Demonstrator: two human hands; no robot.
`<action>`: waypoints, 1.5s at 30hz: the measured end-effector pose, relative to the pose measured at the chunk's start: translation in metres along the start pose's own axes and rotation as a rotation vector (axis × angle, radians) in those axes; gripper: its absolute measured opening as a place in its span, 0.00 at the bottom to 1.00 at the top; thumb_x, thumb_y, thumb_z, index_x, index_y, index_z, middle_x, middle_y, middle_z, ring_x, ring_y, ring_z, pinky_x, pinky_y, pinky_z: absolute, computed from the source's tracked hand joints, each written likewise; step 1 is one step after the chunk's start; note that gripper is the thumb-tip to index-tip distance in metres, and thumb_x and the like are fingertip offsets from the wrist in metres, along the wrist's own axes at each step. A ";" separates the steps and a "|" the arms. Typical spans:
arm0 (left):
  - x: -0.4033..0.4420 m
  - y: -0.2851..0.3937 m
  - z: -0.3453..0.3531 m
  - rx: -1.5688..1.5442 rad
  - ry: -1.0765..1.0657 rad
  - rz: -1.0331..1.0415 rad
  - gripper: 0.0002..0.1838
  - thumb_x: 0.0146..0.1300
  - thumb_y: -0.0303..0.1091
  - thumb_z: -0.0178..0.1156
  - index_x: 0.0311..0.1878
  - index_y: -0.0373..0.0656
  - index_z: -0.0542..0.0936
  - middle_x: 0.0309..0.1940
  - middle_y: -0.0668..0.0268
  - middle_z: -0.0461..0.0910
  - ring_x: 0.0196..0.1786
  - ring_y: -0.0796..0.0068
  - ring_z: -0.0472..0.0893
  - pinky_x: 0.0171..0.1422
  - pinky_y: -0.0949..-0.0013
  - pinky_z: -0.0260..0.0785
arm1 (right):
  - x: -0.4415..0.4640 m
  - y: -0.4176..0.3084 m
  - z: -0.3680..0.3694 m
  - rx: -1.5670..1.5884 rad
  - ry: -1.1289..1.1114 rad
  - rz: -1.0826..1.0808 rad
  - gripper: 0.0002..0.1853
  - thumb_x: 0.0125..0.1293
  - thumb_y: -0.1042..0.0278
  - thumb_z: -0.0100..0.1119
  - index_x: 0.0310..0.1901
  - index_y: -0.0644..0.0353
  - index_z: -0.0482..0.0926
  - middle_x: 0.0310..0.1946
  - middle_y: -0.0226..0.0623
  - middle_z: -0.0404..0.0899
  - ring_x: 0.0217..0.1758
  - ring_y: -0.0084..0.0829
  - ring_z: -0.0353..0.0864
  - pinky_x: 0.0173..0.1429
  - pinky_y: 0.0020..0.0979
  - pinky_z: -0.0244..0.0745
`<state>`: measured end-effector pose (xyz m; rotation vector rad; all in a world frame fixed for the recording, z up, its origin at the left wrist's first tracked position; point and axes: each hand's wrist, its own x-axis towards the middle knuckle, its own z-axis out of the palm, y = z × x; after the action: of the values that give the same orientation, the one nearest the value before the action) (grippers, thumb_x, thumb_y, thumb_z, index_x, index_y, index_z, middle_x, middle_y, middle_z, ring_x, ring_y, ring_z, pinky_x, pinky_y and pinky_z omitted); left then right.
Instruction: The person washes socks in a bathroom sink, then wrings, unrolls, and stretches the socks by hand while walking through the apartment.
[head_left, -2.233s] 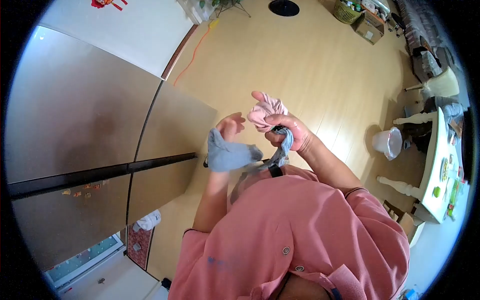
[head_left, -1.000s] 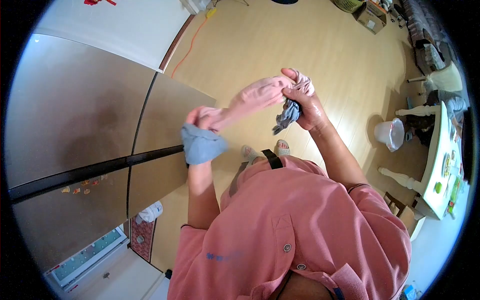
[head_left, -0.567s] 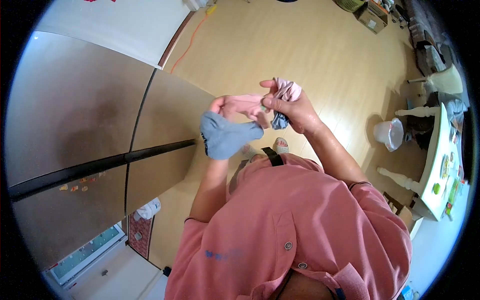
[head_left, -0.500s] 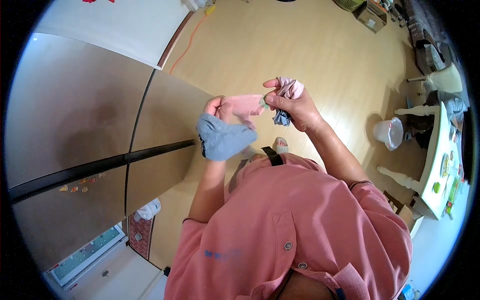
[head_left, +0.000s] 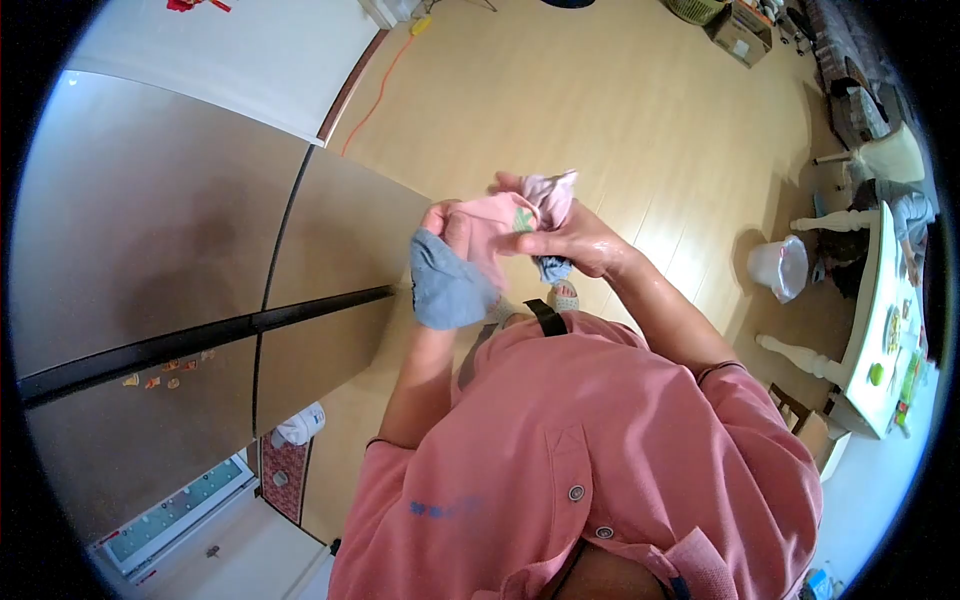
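Note:
My left hand (head_left: 444, 222) is closed on one end of a pink sock (head_left: 486, 222) with a green pattern. A blue-grey sock (head_left: 445, 285) hangs from the same hand over the wrist. My right hand (head_left: 580, 242) is beside the pink sock's patterned end, its thumb stretched across and its other fingers partly hidden. In that hand are a bunched pale pink cloth (head_left: 549, 195) and a bunched blue-grey cloth (head_left: 552, 268), which look like socks. Both hands are held up in front of my body, close together.
To the left stands a tall brown-grey cabinet or fridge (head_left: 160, 190). On the right are a white table (head_left: 868, 330) with several items on it and a white bin (head_left: 778, 268). An orange cord (head_left: 377, 95) lies on the floor (head_left: 520, 90); a cardboard box (head_left: 742, 35) stands far back.
My right hand has come left, nearer my left hand, and its thumb has straightened. The pink sock, stretched between the hands before, is now slacker and wider.

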<state>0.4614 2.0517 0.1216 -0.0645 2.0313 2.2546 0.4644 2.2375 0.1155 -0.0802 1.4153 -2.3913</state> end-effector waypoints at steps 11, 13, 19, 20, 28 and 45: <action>0.001 -0.006 -0.012 0.113 -0.019 -0.047 0.23 0.74 0.49 0.47 0.53 0.35 0.72 0.45 0.61 0.78 0.45 0.72 0.80 0.43 0.66 0.75 | 0.004 -0.010 -0.005 0.042 0.037 0.047 0.09 0.61 0.68 0.68 0.39 0.60 0.78 0.34 0.31 0.82 0.32 0.19 0.76 0.33 0.22 0.70; 0.003 -0.008 -0.013 0.046 -0.006 -0.016 0.23 0.75 0.48 0.47 0.55 0.34 0.72 0.46 0.60 0.78 0.46 0.72 0.80 0.44 0.68 0.75 | 0.005 -0.010 -0.004 0.084 0.102 0.048 0.08 0.63 0.66 0.66 0.39 0.59 0.78 0.33 0.30 0.81 0.30 0.18 0.75 0.33 0.22 0.69; -0.004 0.010 -0.006 0.052 0.039 0.056 0.23 0.69 0.47 0.56 0.52 0.32 0.74 0.42 0.60 0.80 0.45 0.68 0.79 0.52 0.64 0.73 | 0.013 0.009 -0.020 0.001 0.203 -0.015 0.14 0.69 0.55 0.60 0.39 0.59 0.79 0.29 0.28 0.79 0.27 0.18 0.73 0.31 0.21 0.68; -0.005 0.009 -0.011 0.295 -0.028 0.226 0.24 0.65 0.45 0.60 0.52 0.33 0.74 0.43 0.59 0.79 0.46 0.67 0.79 0.53 0.63 0.72 | 0.013 0.013 -0.023 -0.011 0.205 -0.053 0.15 0.69 0.54 0.59 0.39 0.60 0.79 0.29 0.30 0.79 0.27 0.19 0.74 0.32 0.23 0.70; -0.005 0.014 -0.006 0.725 -0.099 0.385 0.21 0.50 0.35 0.69 0.47 0.39 0.79 0.48 0.55 0.79 0.51 0.56 0.78 0.56 0.58 0.71 | 0.007 0.002 0.002 -0.114 0.130 -0.122 0.14 0.70 0.58 0.58 0.41 0.63 0.80 0.32 0.31 0.81 0.33 0.23 0.79 0.38 0.27 0.75; -0.006 -0.022 -0.018 0.280 -0.192 0.260 0.20 0.65 0.32 0.62 0.58 0.34 0.72 0.45 0.61 0.79 0.45 0.75 0.78 0.50 0.72 0.74 | 0.002 -0.005 0.004 -0.349 0.050 0.042 0.15 0.59 0.75 0.65 0.48 0.66 0.78 0.34 0.31 0.80 0.35 0.18 0.77 0.39 0.22 0.73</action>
<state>0.4690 2.0361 0.0990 0.4444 2.3351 1.9844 0.4620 2.2360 0.1211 -0.0789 1.8254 -2.1022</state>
